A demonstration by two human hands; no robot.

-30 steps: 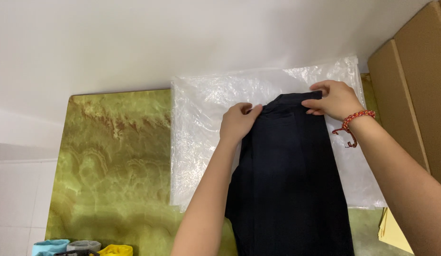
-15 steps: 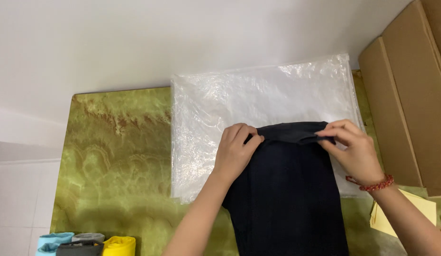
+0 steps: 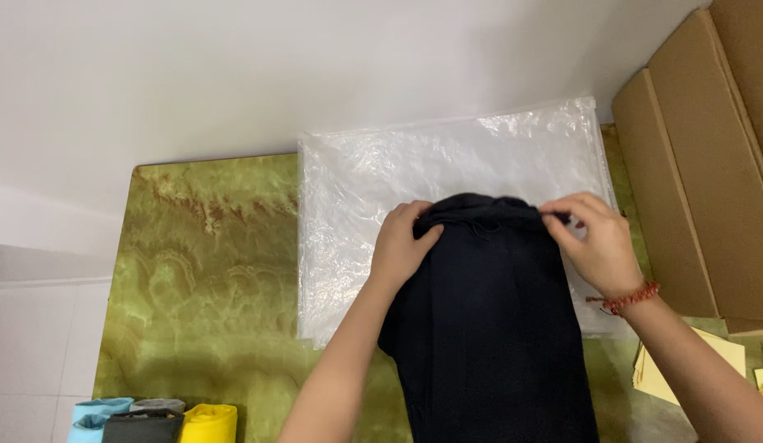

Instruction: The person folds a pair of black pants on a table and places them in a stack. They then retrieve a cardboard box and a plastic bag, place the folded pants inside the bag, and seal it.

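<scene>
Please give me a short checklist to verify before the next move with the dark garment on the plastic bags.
1. Left hand grips the dark garment at its top edge: ok.
2. Right hand pinches the other top corner: ok.
3. Garment lies flat without creases: cannot tell.
4. Plastic bags lie flat on the green table: ok.
5. Cardboard boxes stand apart from the garment: ok.

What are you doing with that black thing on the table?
A person's two hands hold the far edge of a dark cloth, left hand and right hand each with a grip on a corner. The cloth lies over a stack of clear plastic bags on a green marbled table.
</scene>
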